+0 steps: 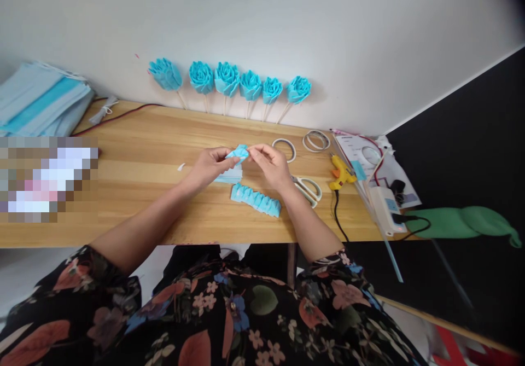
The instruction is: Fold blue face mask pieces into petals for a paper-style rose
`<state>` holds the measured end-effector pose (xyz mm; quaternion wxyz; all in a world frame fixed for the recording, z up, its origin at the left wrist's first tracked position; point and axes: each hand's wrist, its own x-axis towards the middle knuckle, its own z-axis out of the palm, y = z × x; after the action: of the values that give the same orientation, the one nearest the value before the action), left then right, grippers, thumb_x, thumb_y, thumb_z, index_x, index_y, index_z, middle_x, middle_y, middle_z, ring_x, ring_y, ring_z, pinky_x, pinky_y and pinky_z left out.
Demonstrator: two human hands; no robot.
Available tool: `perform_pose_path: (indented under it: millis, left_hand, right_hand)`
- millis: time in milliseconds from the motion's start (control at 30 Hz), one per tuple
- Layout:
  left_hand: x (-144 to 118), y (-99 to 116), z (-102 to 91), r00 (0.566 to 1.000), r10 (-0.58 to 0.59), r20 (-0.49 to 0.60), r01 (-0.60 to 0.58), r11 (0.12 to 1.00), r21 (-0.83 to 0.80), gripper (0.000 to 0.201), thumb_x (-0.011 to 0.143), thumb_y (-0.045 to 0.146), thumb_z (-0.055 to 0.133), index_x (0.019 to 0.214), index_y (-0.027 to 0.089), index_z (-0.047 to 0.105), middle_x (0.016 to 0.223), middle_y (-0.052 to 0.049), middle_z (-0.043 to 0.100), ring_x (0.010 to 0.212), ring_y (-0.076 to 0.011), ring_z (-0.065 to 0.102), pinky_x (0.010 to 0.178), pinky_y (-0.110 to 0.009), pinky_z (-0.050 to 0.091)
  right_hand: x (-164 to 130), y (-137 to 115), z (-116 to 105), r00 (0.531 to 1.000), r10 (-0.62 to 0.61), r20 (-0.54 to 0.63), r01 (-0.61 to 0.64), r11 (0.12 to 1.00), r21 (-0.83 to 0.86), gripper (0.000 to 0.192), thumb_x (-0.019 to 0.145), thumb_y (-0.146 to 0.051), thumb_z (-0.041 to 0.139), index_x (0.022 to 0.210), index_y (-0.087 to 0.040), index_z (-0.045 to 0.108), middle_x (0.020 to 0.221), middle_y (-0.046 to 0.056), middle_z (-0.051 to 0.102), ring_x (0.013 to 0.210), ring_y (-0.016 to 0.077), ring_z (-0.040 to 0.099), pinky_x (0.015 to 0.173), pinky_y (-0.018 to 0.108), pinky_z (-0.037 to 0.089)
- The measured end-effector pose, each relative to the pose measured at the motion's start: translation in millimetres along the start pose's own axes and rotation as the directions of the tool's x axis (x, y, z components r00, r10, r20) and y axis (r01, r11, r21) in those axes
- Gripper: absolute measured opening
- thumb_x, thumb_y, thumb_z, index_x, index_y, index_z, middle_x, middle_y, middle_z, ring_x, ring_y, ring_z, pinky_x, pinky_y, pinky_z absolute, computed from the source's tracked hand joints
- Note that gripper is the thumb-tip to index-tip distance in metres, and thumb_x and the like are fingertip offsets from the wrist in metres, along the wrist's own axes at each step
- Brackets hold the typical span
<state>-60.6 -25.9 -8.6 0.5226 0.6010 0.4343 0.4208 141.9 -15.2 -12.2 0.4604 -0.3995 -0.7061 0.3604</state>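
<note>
My left hand (209, 167) and my right hand (270, 164) meet over the middle of the wooden table (135, 152). Together they pinch a small folded piece of light blue paper (238, 153) between the fingertips. Just below it lies a flat pale blue piece (229, 176). A row of folded blue pieces (256, 199) lies on the table nearer to me, under my right wrist.
Several blue paper roses on sticks (227, 81) lean against the wall. To the right lie two tape rings (286, 148), scissors (308, 189), a yellow glue gun (340, 172), papers and a white power strip (388, 210). A stack of blue sheets (39, 100) sits far left.
</note>
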Motion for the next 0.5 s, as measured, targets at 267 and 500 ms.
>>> perform_pose_path:
  millis: [267, 500]
  left_hand:
    - [2, -3, -1.9, 1.000, -0.016, 0.010, 0.017, 0.998, -0.053, 0.034, 0.077, 0.046, 0.073, 0.063, 0.018, 0.059, 0.056, 0.003, 0.049, 0.054, -0.0090, 0.043, 0.054, -0.024, 0.035]
    - [2, -4, -1.9, 0.998, -0.007, 0.067, 0.009, 1.000, -0.028, 0.033, 0.078, 0.046, 0.071, 0.064, 0.017, 0.061, 0.058, 0.002, 0.053, 0.055, -0.0091, 0.045, 0.052, -0.023, 0.035]
  right_hand:
    - [5, -2, -10, 0.939, -0.340, 0.056, 0.343, 0.902, -0.262, 0.008, 0.094, -0.028, 0.064, 0.098, -0.026, 0.070, 0.110, 0.003, 0.075, 0.108, 0.0203, 0.067, 0.100, 0.040, 0.048]
    - [7, 7, -8, 0.915, -0.385, 0.116, 0.402, 0.864, -0.302, 0.007, 0.094, -0.032, 0.066, 0.089, -0.027, 0.069, 0.108, 0.002, 0.075, 0.104, 0.0209, 0.067, 0.097, 0.042, 0.049]
